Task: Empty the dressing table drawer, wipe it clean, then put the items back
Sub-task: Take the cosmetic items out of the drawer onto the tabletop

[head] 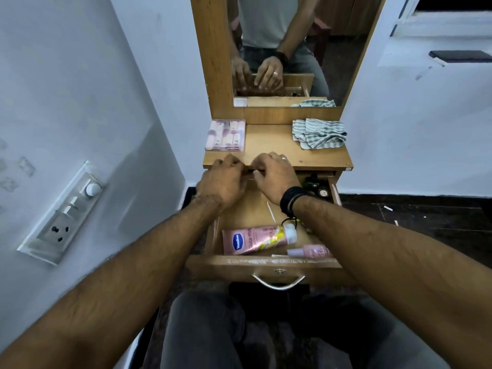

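Note:
The wooden drawer (266, 262) is pulled out toward me. My left hand (222, 182) and right hand (277, 177) reach to its back, just under the front edge of the tabletop (271, 145). Their curled fingers meet on a thin dark item (256, 171); what it is I cannot tell. A pink lotion tube (255, 241) lies at the drawer's front beside a small pink bottle (311, 251). Dark jars (315, 186) sit at the back right. A thin white stick (271, 211) lies mid-drawer. A striped cloth (319, 134) lies crumpled on the tabletop's right.
A clear box of pink cosmetics (226, 135) stands on the tabletop's left. The mirror (292, 35) rises behind it. A wall with a switch panel (64, 214) is close on the left. My knees are under the drawer's metal handle (278, 280).

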Action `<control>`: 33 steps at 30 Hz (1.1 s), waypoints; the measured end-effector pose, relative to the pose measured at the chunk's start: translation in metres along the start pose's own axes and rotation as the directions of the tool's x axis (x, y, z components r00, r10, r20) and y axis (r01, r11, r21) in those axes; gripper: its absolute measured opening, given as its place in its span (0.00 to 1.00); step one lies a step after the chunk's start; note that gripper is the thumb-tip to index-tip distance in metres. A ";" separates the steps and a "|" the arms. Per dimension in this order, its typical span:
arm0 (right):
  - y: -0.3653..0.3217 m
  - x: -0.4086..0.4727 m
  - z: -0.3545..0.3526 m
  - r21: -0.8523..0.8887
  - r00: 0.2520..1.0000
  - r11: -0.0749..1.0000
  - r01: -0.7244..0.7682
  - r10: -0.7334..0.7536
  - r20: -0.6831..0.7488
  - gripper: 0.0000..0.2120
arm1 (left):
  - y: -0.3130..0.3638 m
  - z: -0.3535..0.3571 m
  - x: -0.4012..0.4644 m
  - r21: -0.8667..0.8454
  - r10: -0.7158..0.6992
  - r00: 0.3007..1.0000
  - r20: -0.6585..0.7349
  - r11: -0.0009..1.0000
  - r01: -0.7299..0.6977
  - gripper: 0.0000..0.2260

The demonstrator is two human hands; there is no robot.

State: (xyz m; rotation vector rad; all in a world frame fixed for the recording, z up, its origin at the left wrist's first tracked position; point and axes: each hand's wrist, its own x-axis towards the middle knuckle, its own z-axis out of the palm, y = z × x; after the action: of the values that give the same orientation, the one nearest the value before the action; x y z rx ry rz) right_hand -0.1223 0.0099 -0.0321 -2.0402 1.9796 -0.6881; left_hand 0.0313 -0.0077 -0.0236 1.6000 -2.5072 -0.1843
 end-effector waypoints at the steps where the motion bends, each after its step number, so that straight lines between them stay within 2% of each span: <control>1: 0.001 -0.008 0.000 -0.027 0.998 0.999 0.023 -0.022 0.060 0.07 | 0.006 0.006 -0.008 -0.023 0.026 0.999 0.034 0.999 -0.025 0.17; 3: 0.001 -0.023 -0.001 -0.110 0.975 0.992 0.054 -0.029 0.221 0.04 | 0.017 0.019 -0.025 -0.028 0.048 0.991 0.128 0.999 -0.045 0.16; 4: 0.001 -0.029 -0.002 -0.164 0.952 0.984 0.070 -0.017 0.304 0.06 | 0.020 0.024 -0.033 -0.018 0.048 0.981 0.186 0.999 -0.045 0.15; 5: 0.001 -0.035 -0.001 -0.207 0.920 0.974 0.090 -0.002 0.391 0.08 | 0.023 0.030 -0.039 -0.008 0.045 0.970 0.237 0.999 -0.044 0.14; 7: 0.000 -0.047 -0.001 -0.307 0.836 0.942 0.132 0.061 0.546 0.02 | 0.028 0.036 -0.050 0.002 0.041 0.953 0.300 0.999 -0.044 0.15; 10: 0.001 -0.058 0.005 -0.430 0.717 0.885 0.177 0.183 0.672 0.14 | 0.033 0.038 -0.061 0.007 0.044 0.949 0.312 0.999 -0.048 0.16; 11: 0.004 -0.061 0.010 -0.457 0.706 0.870 0.186 0.205 0.678 0.15 | 0.033 0.038 -0.063 0.002 0.044 0.951 0.307 0.999 -0.047 0.16; 17: 0.020 -0.070 0.031 -0.517 0.783 0.850 0.098 0.255 0.567 0.22 | 0.027 0.025 -0.070 -0.026 0.052 0.961 0.273 0.999 -0.046 0.13; 20: 0.015 -0.069 0.019 -0.510 0.818 0.858 0.053 0.256 0.516 0.25 | 0.020 0.010 -0.075 -0.086 0.016 0.981 0.193 0.996 0.000 0.13; 23: 0.009 -0.060 -0.004 -0.478 0.864 0.878 0.024 0.223 0.452 0.27 | 0.012 -0.002 -0.079 -0.088 0.034 0.997 0.068 0.996 -0.027 0.18; 27: 0.002 -0.042 -0.034 -0.375 0.932 0.926 -0.055 0.182 0.314 0.37 | 0.002 -0.015 -0.082 -0.079 0.054 0.998 -0.022 0.995 -0.055 0.14; 30: -0.010 -0.028 -0.045 -0.264 0.960 0.960 -0.094 0.158 0.232 0.35 | -0.009 -0.013 -0.074 -0.108 0.041 0.998 -0.057 0.993 -0.047 0.19; 33: -0.028 -0.016 -0.046 0.001 0.974 0.984 -0.178 0.176 0.146 0.31 | -0.017 -0.014 -0.059 -0.178 0.051 0.996 -0.077 0.982 -0.064 0.20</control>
State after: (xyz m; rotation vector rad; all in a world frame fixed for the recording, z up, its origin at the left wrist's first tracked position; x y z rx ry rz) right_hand -0.1189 0.0355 0.0183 -1.8207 2.0338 -0.4998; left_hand 0.0737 0.0385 -0.0174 1.4363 -2.4025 -0.3308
